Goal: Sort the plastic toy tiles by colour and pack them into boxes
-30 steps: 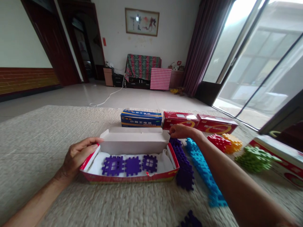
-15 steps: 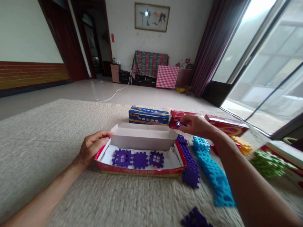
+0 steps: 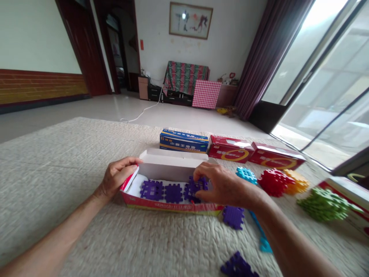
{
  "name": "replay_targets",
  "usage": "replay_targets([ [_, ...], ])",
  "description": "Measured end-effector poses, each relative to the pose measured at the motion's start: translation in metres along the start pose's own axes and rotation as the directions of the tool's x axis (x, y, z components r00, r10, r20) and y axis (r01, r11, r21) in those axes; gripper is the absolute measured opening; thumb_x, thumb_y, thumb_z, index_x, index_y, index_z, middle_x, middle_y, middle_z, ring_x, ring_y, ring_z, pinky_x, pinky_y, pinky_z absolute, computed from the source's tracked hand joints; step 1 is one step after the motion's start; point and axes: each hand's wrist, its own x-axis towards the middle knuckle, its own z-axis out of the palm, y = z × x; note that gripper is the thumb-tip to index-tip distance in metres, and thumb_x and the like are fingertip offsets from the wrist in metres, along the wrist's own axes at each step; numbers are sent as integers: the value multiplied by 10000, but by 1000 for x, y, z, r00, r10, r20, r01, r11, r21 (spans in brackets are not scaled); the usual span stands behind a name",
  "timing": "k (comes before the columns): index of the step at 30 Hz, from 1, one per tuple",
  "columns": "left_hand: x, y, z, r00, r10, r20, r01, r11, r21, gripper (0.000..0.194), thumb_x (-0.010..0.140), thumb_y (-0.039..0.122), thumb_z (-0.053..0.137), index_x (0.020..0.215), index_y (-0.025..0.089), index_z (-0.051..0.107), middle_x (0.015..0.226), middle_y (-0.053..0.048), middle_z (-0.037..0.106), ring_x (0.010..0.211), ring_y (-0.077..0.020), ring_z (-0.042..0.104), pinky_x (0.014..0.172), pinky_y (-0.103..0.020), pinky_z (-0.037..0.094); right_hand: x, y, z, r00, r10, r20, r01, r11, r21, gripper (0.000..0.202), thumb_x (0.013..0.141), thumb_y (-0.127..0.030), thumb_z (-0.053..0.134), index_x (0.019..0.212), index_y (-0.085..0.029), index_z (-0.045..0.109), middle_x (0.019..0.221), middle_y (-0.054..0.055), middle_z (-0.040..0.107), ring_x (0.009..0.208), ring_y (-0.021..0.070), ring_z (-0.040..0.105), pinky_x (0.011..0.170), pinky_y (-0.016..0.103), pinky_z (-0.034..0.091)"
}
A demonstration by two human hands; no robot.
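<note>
An open red cardboard box (image 3: 170, 206) with a white lining lies on the mat, its lid flap raised at the back. My left hand (image 3: 118, 176) pinches the box's left end. Over the right end, the fingers of my right hand (image 3: 221, 184) are closed on a purple interlocking tile (image 3: 192, 189), down against the purple tile there. Left of it, inside the box, are a solid purple tile (image 3: 173, 193) and a windowed purple tile (image 3: 152, 191). Outside, a purple tile (image 3: 233, 217) shows by the box's right corner; my right hand and forearm cover much behind it.
Light blue (image 3: 246, 175), red (image 3: 273, 182), yellow (image 3: 298, 181) and green tiles (image 3: 321, 204) lie to the right. Behind stand a blue box (image 3: 184, 142) and two red boxes (image 3: 230, 149). More purple tiles (image 3: 238, 265) lie at the front edge.
My right hand has come down and left from in front of the red boxes into the box's right end, carrying the purple tile. My left hand still holds the box.
</note>
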Motion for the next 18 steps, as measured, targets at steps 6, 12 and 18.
replay_targets([
  [6, -1, 2, 1, 1000, -14, -1, 14, 1000, -19, 337, 612, 350, 699, 876, 141, 684, 540, 24, 593, 450, -107, 473, 428, -208, 343, -8, -5, -10, 998, 41, -39, -41, 999, 5, 230, 730, -263, 688, 938, -187, 626, 1007, 60, 658, 841, 170, 599, 757, 306, 458],
  [12, 4, -10, -6, 1000, 2, 22, -3, 999, 39, 379, 669, 398, 680, 946, 138, 675, 545, 33, 591, 462, -107, 466, 442, -204, 339, -14, 33, -31, 954, 121, -274, -123, 992, 7, 134, 797, -247, 606, 905, -194, 666, 922, 40, 700, 823, 168, 633, 755, 307, 472],
  [18, 7, -16, -10, 1000, -5, 1, 5, 997, 76, 423, 671, 443, 683, 969, 143, 666, 566, 28, 608, 472, -111, 481, 452, -198, 339, -12, 91, -18, 912, 321, -255, -331, 944, 2, 182, 821, -173, 537, 918, -185, 690, 896, 47, 727, 818, 179, 660, 722, 280, 489],
])
